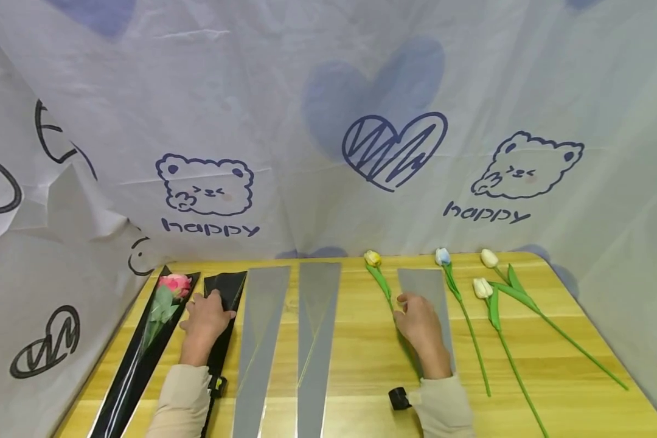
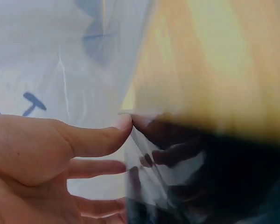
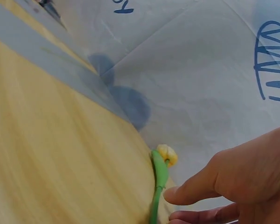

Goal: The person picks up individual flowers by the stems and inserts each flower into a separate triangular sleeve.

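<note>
My left hand [image 1: 207,319] pinches the upper edge of a black flower sleeve [image 1: 229,285] with a clear front. In the left wrist view the thumb [image 2: 95,140] meets the sleeve's corner, and the other fingers lie beside its edge. My right hand [image 1: 423,328] is over the stem of a yellow tulip [image 1: 372,259]. Thumb and fingers are spread slightly apart in the right wrist view, the thumb tip close beside the green stem [image 3: 155,205]. Under that hand lies a grey sleeve [image 1: 423,281].
At the left, a filled black sleeve [image 1: 126,371] holds a pink flower [image 1: 175,285]. Two grey sleeves [image 1: 263,328] lie mid-table. On the right rest a blue tulip [image 1: 443,256] and two white tulips [image 1: 483,288]. A printed cloth [image 1: 306,121] hangs behind the wooden table [image 1: 361,340].
</note>
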### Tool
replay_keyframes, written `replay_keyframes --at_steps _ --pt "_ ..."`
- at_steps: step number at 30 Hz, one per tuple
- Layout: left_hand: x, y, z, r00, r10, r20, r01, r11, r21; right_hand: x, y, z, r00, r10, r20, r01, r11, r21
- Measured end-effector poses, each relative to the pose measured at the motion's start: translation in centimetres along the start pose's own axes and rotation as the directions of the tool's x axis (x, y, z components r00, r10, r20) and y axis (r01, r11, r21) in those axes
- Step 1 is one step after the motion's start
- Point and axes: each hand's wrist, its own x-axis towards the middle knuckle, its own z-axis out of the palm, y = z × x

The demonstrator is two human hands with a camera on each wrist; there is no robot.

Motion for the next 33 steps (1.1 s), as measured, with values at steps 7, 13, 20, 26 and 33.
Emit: replay_keyframes --at_steps 7,13,20,26,33 --pt "0.6 -1.2 -0.6 0.998 0.005 -0.060 -0.015 0.986 -0.168 0.3 -0.1 1.0 0.999 0.026 -0.035 -0.027 0.999 -0.043" --pt "0.0 -1.9 -1.9 0.997 0.055 -0.047 -0.066 0.960 -0.273 0.3 -0.4 1.5 0.998 -0.001 -0.055 -0.004 0.995 -0.097" --pt "-1.1 -0.4 -3.3 0.971 0.237 0.038 -0.160 0.756 -0.635 0.2 -0.5 1.4 0.999 -0.013 -0.053 0.008 0.996 -0.088" --pt "-2.3 1.2 -4.5 0.886 0.418 0.200 -0.114 0.615 -0.781 0.2 -0.1 0.3 0.999 -0.027 -0.027 0.027 1.000 0.016" --pt "-4.8 2.3 -6.6 0.780 0.604 0.166 -0.188 0.478 -0.858 0.1 -0.3 -1.6 0.997 0.018 0.077 -0.035 0.971 0.238"
